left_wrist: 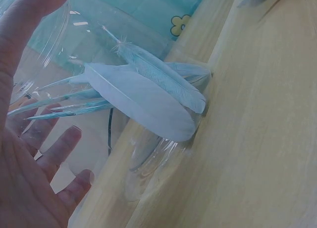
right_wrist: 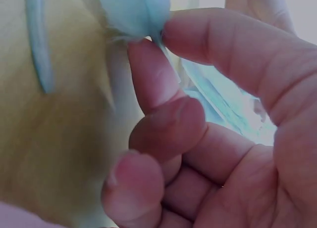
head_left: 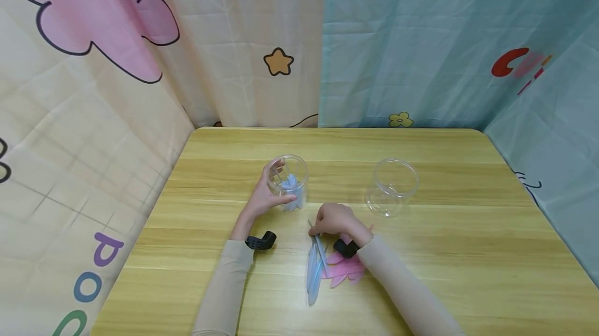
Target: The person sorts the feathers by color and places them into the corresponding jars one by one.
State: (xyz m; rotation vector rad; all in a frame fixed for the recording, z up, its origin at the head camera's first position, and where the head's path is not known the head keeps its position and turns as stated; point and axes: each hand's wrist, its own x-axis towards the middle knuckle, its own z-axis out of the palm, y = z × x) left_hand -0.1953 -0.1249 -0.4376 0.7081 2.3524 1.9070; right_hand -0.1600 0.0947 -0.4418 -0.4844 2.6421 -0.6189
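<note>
left hand (head_left: 267, 193) curled round clear jar (head_left: 303, 182), blue feathers (left_wrist: 141, 99) inside, quills up; best to steady it. right hand (head_left: 333, 218) pinches pale blue feather (head_left: 322, 254) by quill, near loose blue feathers (head_left: 313, 281) and pink feathers (head_left: 343, 270) on table (head_left: 444, 253). light pinch, quill upward, should spare vane.

Left hand (left_wrist: 27, 173) around clear jar (left_wrist: 84, 42), pale blue feathers (left_wrist: 143, 97) inside, wooden tabletop (left_wrist: 257, 129), 1 yellow flower (left_wrist: 179, 25)

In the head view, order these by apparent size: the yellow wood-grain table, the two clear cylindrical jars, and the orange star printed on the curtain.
1. Yellow wood-grain table
2. Clear cylindrical left jar and clear cylindrical right jar: too alike to rank
3. Orange printed star
</note>
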